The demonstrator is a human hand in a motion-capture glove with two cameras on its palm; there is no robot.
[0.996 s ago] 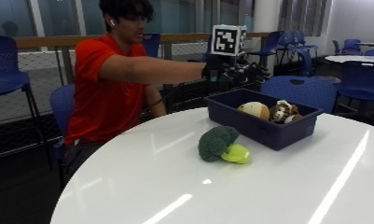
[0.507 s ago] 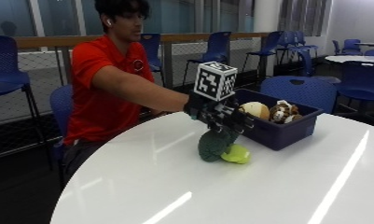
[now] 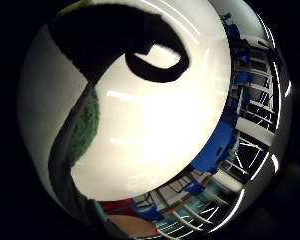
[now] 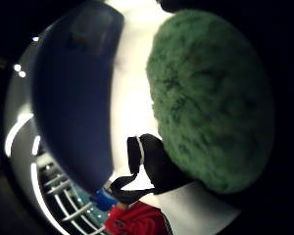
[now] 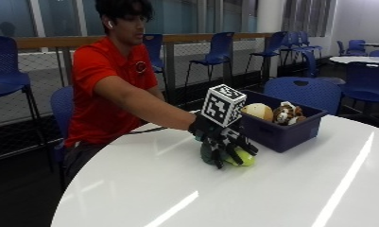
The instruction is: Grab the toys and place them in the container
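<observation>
A plush broccoli toy point(image 5: 244, 158), with a dark green head and a yellow-green stalk, lies on the white round table point(image 5: 176, 189) just in front of the dark blue container point(image 5: 283, 132). My gloved right hand point(image 5: 223, 141) lies on top of it, fingers curled down around the green head. The thumb side palm view is filled by the fuzzy green head point(image 4: 210, 98), with the blue container wall point(image 4: 73, 88) beside it. A strip of the green plush point(image 3: 85, 125) shows in the little finger side palm view, over the table top point(image 3: 155, 110).
The container holds a beige round toy point(image 5: 258, 112) and a brown striped plush point(image 5: 288, 113). Blue chairs point(image 5: 305, 92) stand behind the table. My bare hand is out of sight.
The gloved hand has come down from above the container's near corner onto the broccoli toy and closed its fingers over it. The toy still lies on the table.
</observation>
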